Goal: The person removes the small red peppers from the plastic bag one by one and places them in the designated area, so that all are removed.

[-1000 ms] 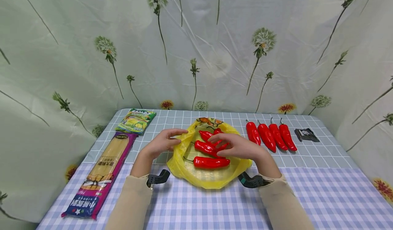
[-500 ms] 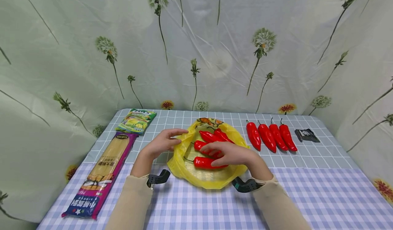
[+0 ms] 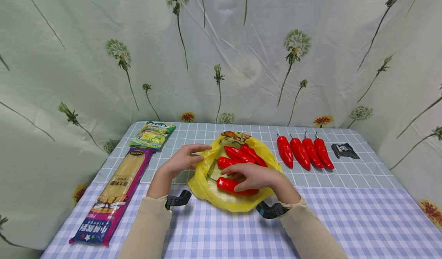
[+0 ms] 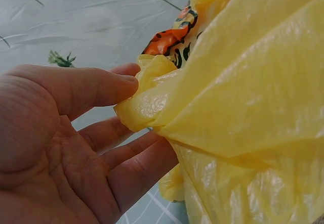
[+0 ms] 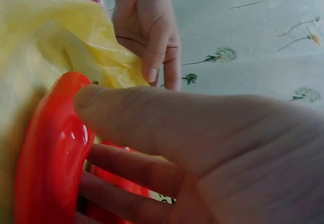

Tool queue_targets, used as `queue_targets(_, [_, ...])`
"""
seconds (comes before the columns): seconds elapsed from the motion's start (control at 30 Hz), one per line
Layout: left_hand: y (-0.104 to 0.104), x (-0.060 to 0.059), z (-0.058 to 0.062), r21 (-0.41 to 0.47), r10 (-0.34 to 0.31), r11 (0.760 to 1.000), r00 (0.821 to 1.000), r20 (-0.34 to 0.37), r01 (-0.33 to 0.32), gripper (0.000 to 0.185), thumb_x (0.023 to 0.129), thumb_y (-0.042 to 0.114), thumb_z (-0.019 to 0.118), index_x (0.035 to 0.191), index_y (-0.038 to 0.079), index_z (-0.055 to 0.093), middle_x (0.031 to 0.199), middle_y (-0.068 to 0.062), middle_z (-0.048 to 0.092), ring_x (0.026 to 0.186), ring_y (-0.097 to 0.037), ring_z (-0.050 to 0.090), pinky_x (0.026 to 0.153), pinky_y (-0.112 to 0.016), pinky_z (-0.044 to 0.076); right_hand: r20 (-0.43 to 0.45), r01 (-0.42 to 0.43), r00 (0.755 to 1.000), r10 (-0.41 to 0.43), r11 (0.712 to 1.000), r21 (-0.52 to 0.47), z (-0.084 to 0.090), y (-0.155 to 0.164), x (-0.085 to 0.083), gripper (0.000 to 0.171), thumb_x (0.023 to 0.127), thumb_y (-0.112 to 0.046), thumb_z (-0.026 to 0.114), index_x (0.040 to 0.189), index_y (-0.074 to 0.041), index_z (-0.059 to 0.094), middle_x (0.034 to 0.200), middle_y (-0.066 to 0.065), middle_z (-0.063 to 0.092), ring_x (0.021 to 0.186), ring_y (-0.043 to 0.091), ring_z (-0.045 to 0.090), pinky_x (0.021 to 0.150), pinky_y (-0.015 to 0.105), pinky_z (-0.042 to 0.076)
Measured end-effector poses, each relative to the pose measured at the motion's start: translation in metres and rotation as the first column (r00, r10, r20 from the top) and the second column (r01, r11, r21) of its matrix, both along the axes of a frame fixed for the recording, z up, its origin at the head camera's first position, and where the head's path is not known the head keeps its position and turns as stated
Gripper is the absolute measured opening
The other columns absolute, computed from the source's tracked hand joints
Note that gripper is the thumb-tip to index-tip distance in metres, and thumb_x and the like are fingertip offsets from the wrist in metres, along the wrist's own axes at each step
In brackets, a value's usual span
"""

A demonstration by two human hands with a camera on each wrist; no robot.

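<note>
The left hand (image 3: 182, 160) pinches the yellow bag (image 3: 207, 182) rim; the right hand (image 3: 253, 175) grasps a red pepper (image 3: 226, 184) inside it.

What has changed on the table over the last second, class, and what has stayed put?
The right hand has moved nearer, from the peppers deeper in the yellow bag to the nearest red pepper, which its thumb and fingers now touch. The left hand still pinches the bag's rim. The four peppers outside have not moved.
</note>
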State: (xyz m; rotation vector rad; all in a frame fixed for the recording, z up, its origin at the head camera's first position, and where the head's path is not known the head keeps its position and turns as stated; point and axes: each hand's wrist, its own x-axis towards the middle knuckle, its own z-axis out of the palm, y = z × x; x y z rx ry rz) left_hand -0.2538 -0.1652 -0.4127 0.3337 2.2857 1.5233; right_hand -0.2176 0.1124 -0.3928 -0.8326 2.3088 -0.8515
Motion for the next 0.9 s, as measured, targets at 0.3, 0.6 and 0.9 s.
queue_targets(0.3, [-0.001, -0.002, 0.000, -0.004, 0.000, 1.000, 1.000, 0.009, 0.000, 0.041, 0.099, 0.011, 0.056, 0.139, 0.019, 0.059, 0.150, -0.008, 0.051, 0.128, -0.031, 0.058, 0.091, -0.038, 0.060, -0.018, -0.005, 1.000, 0.006, 1.000, 0.030, -0.004, -0.005, 0.001, 0.056, 0.087, -0.015, 0.076, 0.139, -0.026, 0.058, 0.123, -0.006, 0.064, 0.111, 0.016, 0.058, 0.095, 0.035, 0.056])
queue_targets(0.6, [-0.001, -0.002, -0.001, 0.009, -0.008, 1.000, 1.000, 0.010, 0.008, 0.042, 0.099, 0.011, 0.056, 0.140, 0.019, 0.058, 0.150, -0.008, 0.052, 0.126, -0.030, 0.059, 0.091, -0.038, 0.060, -0.032, -0.013, 0.999, 0.015, 0.998, 0.059, -0.008, -0.007, 0.001, 0.060, 0.086, -0.015, 0.077, 0.140, -0.032, 0.057, 0.119, -0.009, 0.061, 0.105, 0.014, 0.055, 0.088, 0.028, 0.055])
queue_targets(0.9, [-0.002, -0.003, 0.000, 0.015, -0.006, 1.000, 1.000, 0.007, 0.006, 0.042, 0.098, 0.012, 0.058, 0.139, 0.019, 0.058, 0.149, -0.008, 0.052, 0.125, -0.030, 0.059, 0.090, -0.038, 0.060, -0.067, -0.019, 0.997, 0.024, 0.997, 0.070, -0.008, -0.011, 0.003, 0.054, 0.084, -0.015, 0.079, 0.133, -0.030, 0.060, 0.108, -0.006, 0.059, 0.102, 0.017, 0.054, 0.081, 0.027, 0.054])
